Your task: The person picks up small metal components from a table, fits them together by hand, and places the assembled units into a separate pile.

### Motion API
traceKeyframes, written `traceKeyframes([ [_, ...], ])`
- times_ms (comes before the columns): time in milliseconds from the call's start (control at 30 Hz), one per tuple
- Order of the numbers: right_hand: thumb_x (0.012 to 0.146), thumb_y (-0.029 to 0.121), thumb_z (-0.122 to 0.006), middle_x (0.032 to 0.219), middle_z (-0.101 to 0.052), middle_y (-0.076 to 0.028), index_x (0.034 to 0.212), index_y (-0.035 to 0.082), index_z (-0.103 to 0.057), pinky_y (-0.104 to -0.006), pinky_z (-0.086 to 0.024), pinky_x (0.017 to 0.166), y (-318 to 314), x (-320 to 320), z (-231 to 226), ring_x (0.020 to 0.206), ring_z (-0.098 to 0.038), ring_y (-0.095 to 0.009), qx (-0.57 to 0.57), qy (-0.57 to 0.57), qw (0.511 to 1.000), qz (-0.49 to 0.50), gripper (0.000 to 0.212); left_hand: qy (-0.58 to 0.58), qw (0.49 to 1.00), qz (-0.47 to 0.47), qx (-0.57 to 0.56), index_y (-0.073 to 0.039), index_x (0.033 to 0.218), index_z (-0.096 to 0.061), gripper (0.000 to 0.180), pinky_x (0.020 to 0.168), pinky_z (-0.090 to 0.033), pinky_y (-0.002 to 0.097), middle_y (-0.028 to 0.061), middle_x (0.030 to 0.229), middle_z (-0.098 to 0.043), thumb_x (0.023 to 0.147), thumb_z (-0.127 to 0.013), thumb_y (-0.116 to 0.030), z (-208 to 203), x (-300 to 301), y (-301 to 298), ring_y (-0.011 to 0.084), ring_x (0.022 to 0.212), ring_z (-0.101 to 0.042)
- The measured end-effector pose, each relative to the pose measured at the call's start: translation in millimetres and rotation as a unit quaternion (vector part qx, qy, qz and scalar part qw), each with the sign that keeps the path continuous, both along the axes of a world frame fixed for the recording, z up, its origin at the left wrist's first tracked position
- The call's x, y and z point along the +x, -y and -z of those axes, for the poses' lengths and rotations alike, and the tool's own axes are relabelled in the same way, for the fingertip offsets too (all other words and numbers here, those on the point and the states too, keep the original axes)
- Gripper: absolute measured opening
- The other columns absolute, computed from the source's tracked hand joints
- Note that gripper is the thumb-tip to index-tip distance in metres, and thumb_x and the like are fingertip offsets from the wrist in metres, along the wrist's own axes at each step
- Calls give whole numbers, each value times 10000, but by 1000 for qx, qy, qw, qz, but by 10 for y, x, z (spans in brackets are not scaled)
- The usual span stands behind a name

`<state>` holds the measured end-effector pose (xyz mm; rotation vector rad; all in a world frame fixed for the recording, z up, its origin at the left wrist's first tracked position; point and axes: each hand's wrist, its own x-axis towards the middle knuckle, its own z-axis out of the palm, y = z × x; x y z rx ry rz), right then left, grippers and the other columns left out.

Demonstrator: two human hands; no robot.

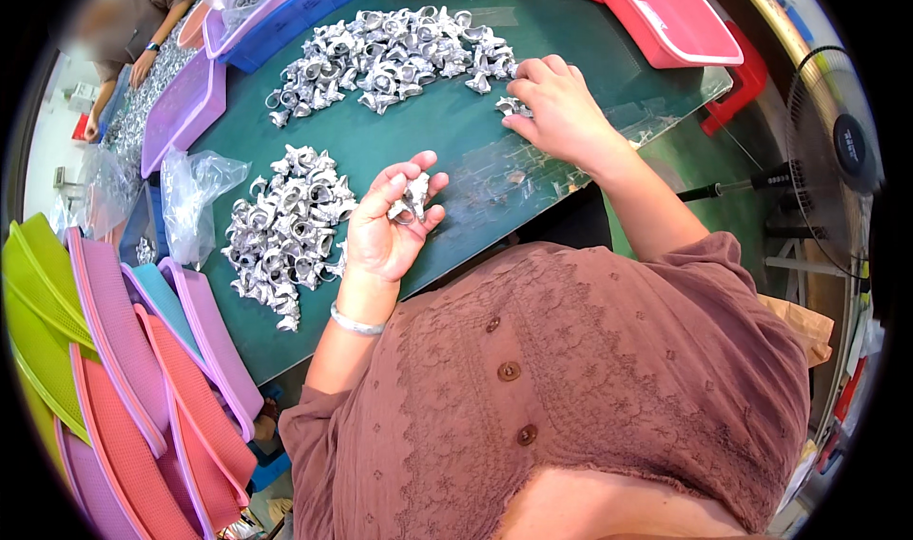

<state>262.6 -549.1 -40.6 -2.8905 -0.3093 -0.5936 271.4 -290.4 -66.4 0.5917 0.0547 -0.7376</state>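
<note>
Two heaps of silver-coloured metal rings with chunky, knobbly tops lie on a green table (447, 174): a wide far heap (390, 55) and a near-left heap (290, 221). My left hand (388, 221) is palm up beside the near-left heap, its fingers curled around metal rings (411, 200); their exact number is unclear. At the right end of the far heap, my right hand (561, 107) reaches down with bent fingers. A metal ring (512, 108) sits between its thumb and forefinger, partly covered by them.
Plastic baskets (124, 350) in several colours lean at the left. Purple (185, 112) and blue (304, 21) bins border the table, with a clear plastic bag (195, 202) nearby. A pink tray (666, 26) stands far right, a black fan (827, 150) beyond. Another person's hand (143, 67) is at far left.
</note>
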Motion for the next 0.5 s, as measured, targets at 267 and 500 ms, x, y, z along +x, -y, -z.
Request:
traceKeyframes([
  [267, 725, 196, -650, 887, -561, -73, 768, 66, -672, -390, -378, 823, -109, 76, 131, 938, -481, -267, 14, 23, 1000, 3, 139, 33, 997, 26, 65, -51, 1079, -561, 227, 646, -517, 318, 82, 960, -590, 873, -538, -142, -9, -6, -17, 239, 889, -586],
  [500, 782, 139, -615, 693, -622, -108, 876, 14, -643, -290, -457, 549, -395, -10, -65, 582, -584, -181, 307, -147, 929, -144, 158, 76, 967, 47, 240, -84, 1056, -569, 316, 533, -413, 244, 34, 819, -598, 868, -599, -335, -212, -87, 147, 148, 734, -571],
])
